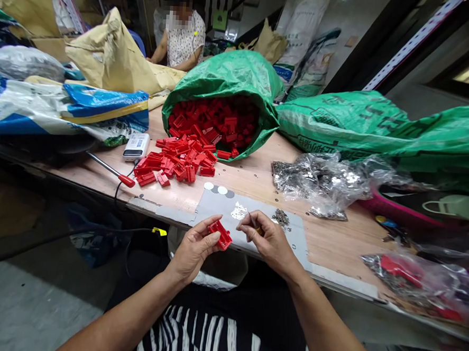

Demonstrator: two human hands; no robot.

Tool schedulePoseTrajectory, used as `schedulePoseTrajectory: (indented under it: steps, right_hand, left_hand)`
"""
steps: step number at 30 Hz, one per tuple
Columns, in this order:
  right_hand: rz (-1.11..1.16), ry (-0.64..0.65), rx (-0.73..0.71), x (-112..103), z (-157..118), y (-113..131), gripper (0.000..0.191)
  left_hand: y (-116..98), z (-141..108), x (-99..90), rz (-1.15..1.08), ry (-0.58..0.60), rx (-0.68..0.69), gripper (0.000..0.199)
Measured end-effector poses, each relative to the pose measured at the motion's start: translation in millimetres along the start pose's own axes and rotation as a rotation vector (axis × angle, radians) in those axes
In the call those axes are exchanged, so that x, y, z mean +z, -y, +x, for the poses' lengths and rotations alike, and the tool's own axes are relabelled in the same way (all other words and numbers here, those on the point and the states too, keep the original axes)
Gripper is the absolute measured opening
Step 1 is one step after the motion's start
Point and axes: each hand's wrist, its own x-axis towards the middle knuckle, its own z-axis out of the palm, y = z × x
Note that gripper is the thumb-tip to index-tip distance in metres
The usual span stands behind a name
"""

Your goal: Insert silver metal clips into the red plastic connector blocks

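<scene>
My left hand (pixel 198 246) grips a red plastic housing (pixel 220 235), an open box-like part, between thumb and fingers. Just to its right, my right hand (pixel 268 240) is closed around a thin dark tool (pixel 256 224) with a brownish part; its exact kind is hidden by the fingers. The two hands are apart, above the front edge of a grey mat (pixel 252 204). On that mat lie a cluster of small flat silvery pieces (pixel 239 211) and a pile of tiny dark metal parts (pixel 281 217).
A green sack (pixel 225 71) spills red housings (pixel 180 159) onto the table (pixel 244 173). Clear bags of metal parts (pixel 330 176) lie at right. A white device (pixel 136 147) and a red-tipped lever (pixel 126 180) stand left. Another person (pixel 185 37) sits behind.
</scene>
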Motion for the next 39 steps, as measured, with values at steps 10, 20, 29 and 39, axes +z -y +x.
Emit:
schedulePoseTrajectory:
  steps: [10, 20, 29, 39]
  right_hand:
    - [0.076, 0.172, -0.096, 12.8, -11.2, 9.0, 0.012]
    - [0.158, 0.253, 0.027, 10.1, -23.4, -2.0, 0.015]
    - [0.331, -0.027, 0.177, -5.7, -33.2, -19.6, 0.035]
    - [0.057, -0.117, 0.159, -2.4, -38.1, -38.8, 0.035]
  left_hand:
    - [-6.3, -0.3, 2.2, -0.016, 0.042, -0.027, 0.044]
    - [-0.4, -2.8, 0.7, 0.075, 0.055, -0.055, 0.04]
    - [-7.5, 3.1, -7.2, 0.156, 0.026, -0.005, 0.044]
    - [-2.3, 28.0, -13.0, 0.693, 0.085, 0.312, 0.037]
